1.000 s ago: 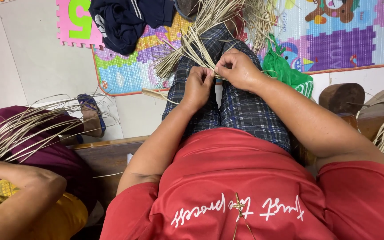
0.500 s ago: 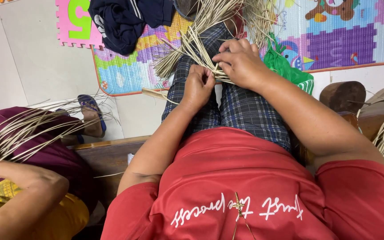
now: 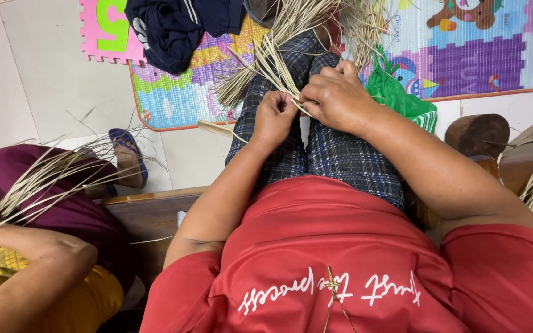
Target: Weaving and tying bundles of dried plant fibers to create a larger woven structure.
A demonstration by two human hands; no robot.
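Left hand [image 3: 272, 117]: closed in a fist on thin straw strips [image 3: 279, 68], above the left knee. Right hand [image 3: 334, 98]: just beside the left, fingers pinched on the same strips; the two hands nearly touch.

Strips: pale, flat, fanning up and away from the hands across the checked trousers [image 3: 334, 154] toward a loose heap at the top edge of view.

Lap: red shirt [image 3: 340, 259] fills the lower frame; forearms angle in from either side.

Green bag [image 3: 402, 98]: just right of the right hand, on the floor.

Play mat [image 3: 464, 49]: bright, patterned, beyond the knees; its lower edge borders bare pale tile [image 3: 26, 80] to the left.

Dark cloth [image 3: 174, 31]: bundled on the mat, upper left.

Bench [image 3: 149, 216]: wooden edge left of the lap.

Another person [image 3: 38, 259]: lower left, yellow and maroon clothes, holding a separate straw bundle [image 3: 44, 172], well apart.

Sandals [image 3: 501, 132]: right edge, on the floor.
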